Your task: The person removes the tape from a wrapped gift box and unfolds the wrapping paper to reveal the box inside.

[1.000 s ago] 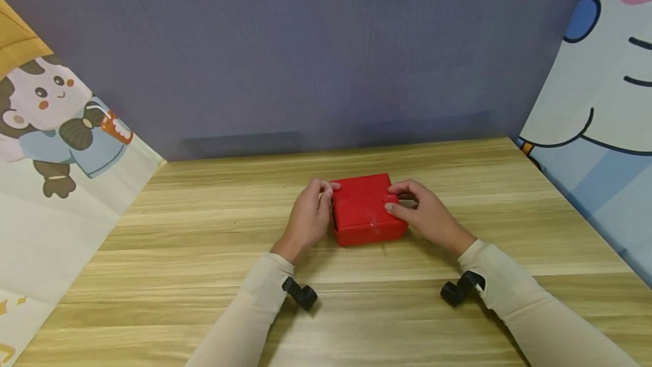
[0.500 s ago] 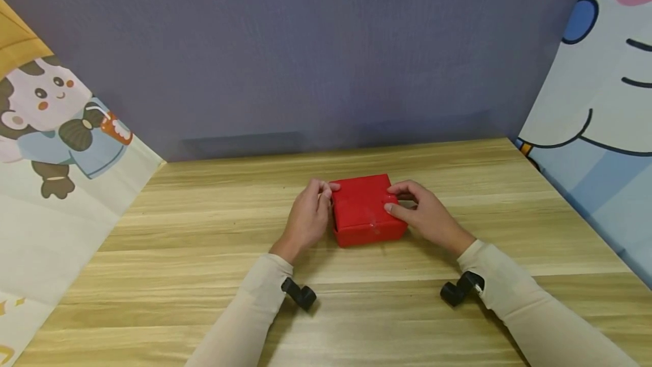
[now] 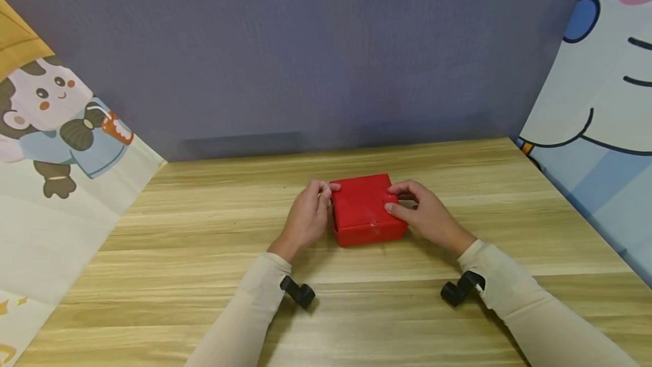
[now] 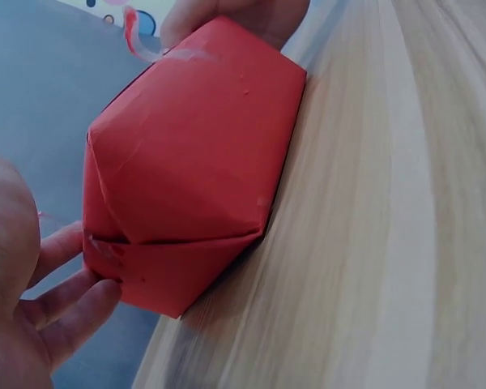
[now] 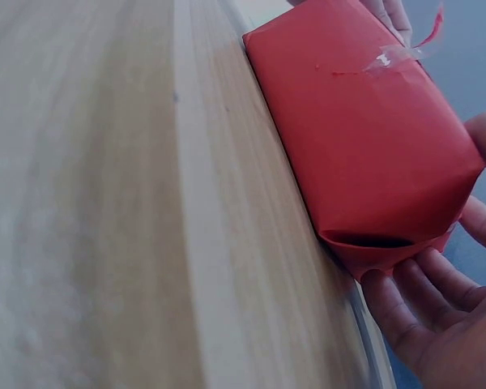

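Note:
A box wrapped in red paper (image 3: 360, 203) lies on the wooden tabletop between both hands. At its left end is my left hand (image 3: 307, 211), with a fingertip over the top corner. The left wrist view has the fingers (image 4: 79, 312) of that hand against the folded paper end. My right hand (image 3: 432, 211) grips the right end, its thumb and index finger on the top edge. Seen from the right wrist, more fingers (image 5: 401, 312) press the end fold, where a dark gap shows in the paper. Clear tape (image 5: 393, 58) sits on the front edge, a torn strip sticking up.
The wooden tabletop (image 3: 204, 276) meets a grey-blue panel (image 3: 326, 61) behind the box. Cartoon-printed walls (image 3: 66, 231) stand on the left and right sides. Each sleeve carries a black wrist camera; the left one (image 3: 300, 293) hangs over the table.

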A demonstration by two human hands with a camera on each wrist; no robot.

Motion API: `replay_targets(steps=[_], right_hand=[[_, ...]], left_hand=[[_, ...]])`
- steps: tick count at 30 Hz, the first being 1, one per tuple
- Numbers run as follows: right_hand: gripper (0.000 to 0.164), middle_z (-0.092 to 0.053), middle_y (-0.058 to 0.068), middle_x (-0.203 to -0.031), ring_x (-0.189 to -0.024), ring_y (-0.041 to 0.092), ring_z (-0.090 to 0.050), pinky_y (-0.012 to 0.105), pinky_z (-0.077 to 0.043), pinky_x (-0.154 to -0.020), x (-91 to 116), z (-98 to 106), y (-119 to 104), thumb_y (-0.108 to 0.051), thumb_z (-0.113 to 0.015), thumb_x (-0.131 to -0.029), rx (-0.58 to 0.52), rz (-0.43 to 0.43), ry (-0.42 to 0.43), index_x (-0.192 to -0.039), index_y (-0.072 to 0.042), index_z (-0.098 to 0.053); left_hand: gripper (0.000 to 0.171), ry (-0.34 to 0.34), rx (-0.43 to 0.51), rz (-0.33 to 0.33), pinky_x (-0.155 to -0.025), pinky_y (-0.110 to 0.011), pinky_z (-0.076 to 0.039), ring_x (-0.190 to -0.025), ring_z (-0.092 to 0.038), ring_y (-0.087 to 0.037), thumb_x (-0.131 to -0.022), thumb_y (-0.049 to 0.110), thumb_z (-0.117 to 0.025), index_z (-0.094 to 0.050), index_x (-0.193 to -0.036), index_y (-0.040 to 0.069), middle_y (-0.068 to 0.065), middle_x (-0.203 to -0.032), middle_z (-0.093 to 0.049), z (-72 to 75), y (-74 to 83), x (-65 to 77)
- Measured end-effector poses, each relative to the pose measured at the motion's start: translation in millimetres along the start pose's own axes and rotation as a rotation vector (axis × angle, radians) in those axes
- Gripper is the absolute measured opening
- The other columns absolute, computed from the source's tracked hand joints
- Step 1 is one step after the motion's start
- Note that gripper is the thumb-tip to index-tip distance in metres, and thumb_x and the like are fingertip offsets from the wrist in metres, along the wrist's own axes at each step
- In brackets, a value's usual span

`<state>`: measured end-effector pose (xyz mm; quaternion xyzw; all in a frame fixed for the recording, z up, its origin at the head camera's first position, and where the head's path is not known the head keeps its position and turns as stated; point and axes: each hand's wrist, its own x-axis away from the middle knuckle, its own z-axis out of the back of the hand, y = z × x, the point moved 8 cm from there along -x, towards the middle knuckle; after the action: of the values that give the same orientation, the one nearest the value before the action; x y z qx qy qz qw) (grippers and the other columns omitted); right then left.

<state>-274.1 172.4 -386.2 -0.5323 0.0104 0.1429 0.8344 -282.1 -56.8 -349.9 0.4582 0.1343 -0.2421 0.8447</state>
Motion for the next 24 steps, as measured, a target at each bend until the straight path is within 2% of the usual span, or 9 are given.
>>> replay_targets(steps=[6, 13, 24], right_hand=[[0.043, -0.057, 0.011, -0.132, -0.120, 0.032, -0.057, 0.045, -0.050, -0.095, 0.6, 0.4, -2.2, -0.026, -0.071, -0.095, -0.005, -0.001, -0.006, -0.131, -0.007, -0.056], [0.043, -0.058, 0.011, -0.132, -0.120, 0.033, -0.057, 0.046, -0.050, -0.095, 0.1, 0.1, -1.9, -0.027, -0.071, -0.095, -0.003, 0.001, -0.004, -0.130, -0.007, -0.057], [0.043, -0.057, 0.011, -0.132, -0.120, 0.033, -0.058, 0.045, -0.051, -0.094, -0.5, 0.3, -1.6, -0.026, -0.071, -0.095, -0.011, -0.001, -0.006, -0.130, -0.007, -0.057]], left_hand=[[0.011, -0.026, 0.053, -0.003, -0.078, -0.033, -0.049, -0.090, -0.064, -0.029, -0.105, 0.004, -0.048, -0.048, -0.094, 0.005, -0.010, -0.120, -0.070, 0.9, -3.0, 1.7], [0.011, -0.040, 0.071, -0.010, -0.082, -0.035, -0.055, -0.102, -0.066, -0.021, -0.106, 0.007, -0.046, -0.047, -0.095, 0.005, -0.009, -0.124, -0.069, 1.7, -4.2, 2.6], [0.009, -0.047, 0.100, -0.055, -0.083, -0.039, -0.057, -0.115, -0.063, -0.024, -0.105, 0.003, -0.045, -0.046, -0.096, 0.003, -0.012, -0.124, -0.069, 2.5, -4.9, 3.3]])
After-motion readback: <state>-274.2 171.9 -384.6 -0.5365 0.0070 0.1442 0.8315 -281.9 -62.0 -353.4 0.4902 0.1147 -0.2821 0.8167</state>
